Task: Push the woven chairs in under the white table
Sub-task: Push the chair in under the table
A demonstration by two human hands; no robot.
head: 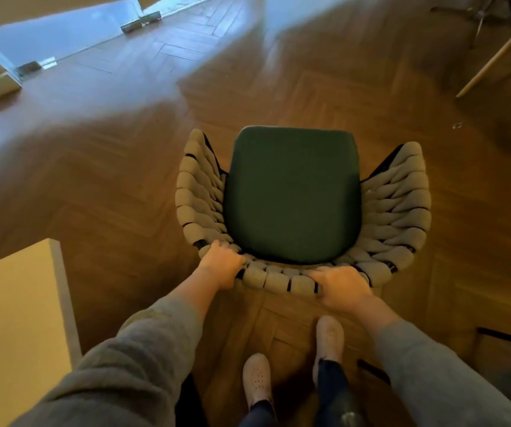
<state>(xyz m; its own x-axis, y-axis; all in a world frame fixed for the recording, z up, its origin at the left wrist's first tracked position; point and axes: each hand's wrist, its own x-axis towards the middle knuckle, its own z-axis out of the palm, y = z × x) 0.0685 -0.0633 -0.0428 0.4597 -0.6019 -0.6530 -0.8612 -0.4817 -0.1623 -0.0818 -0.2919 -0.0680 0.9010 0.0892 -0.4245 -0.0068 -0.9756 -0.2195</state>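
Herringbone floor (pixel 109 180) bears woven chair (pixel 402 211) near white table (pixel 11 318).

Cool daylight comes through the glass (pixel 48 35) at eleven o'clock and lays pale glare across the floor (pixel 109 124), with soft dark shadows between the bright patches. The rest is dim and warm-toned; motion blur smears everything toward twelve, the chair (pixel 396 204) at centre is sharpest, and my wide lens bends the edges.

One camera only — it sits on the person's head and looks down and a bit forward, close above the woven chair (pixel 399 208) and the floor (pixel 109 180) — feet (pixel 256 377) at the bottom.
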